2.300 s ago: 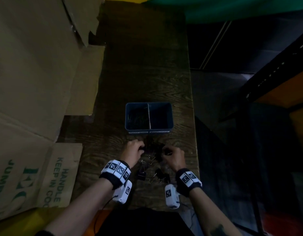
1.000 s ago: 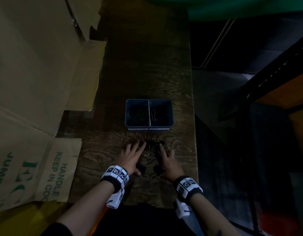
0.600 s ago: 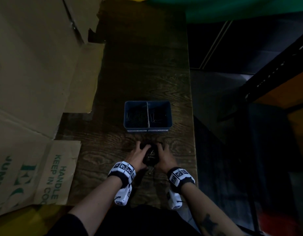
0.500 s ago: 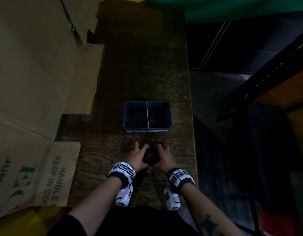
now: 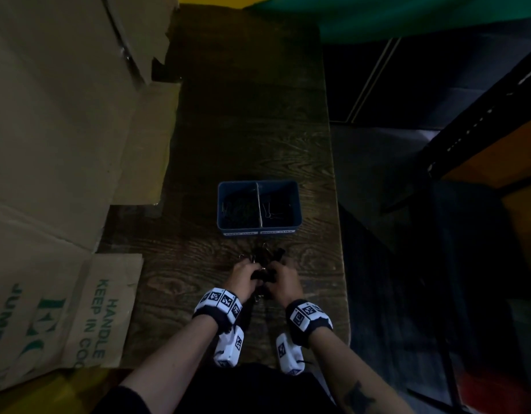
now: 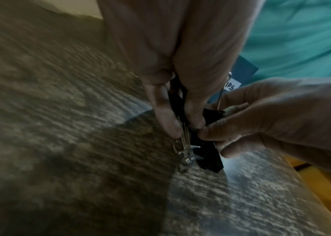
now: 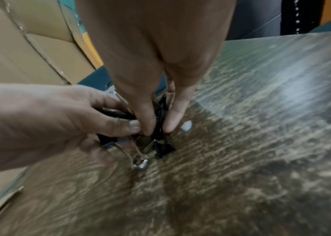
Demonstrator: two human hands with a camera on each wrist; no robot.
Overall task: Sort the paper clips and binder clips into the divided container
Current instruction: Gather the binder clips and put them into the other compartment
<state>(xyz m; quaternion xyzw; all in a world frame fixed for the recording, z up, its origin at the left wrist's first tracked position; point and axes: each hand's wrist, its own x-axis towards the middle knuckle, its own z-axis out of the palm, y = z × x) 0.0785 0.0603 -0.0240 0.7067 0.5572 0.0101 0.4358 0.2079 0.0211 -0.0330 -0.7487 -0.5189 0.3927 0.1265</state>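
A blue divided container (image 5: 259,228) stands on the wooden table (image 5: 249,130). Its left half holds paper clips (image 5: 238,209); a binder clip (image 5: 271,212) lies in its right half. In front of it my left hand (image 5: 244,279) and right hand (image 5: 280,282) meet over a bunch of black binder clips (image 5: 262,274). Both wrist views show my fingers curled round the black binder clips (image 6: 207,153) (image 7: 160,143), gripping them from both sides, silver handles hanging below. More binder clips (image 5: 264,253) lie just beyond my hands.
Flattened cardboard boxes (image 5: 58,174) cover the left side and overlap the table's left edge. The table's right edge (image 5: 337,234) drops to a dark floor. A dark shelf frame (image 5: 473,121) stands at the right.
My hands went from spread flat beside the scattered clips to pressed together, gathering the binder clips into one bunch; now both grip it, slightly nearer to me.
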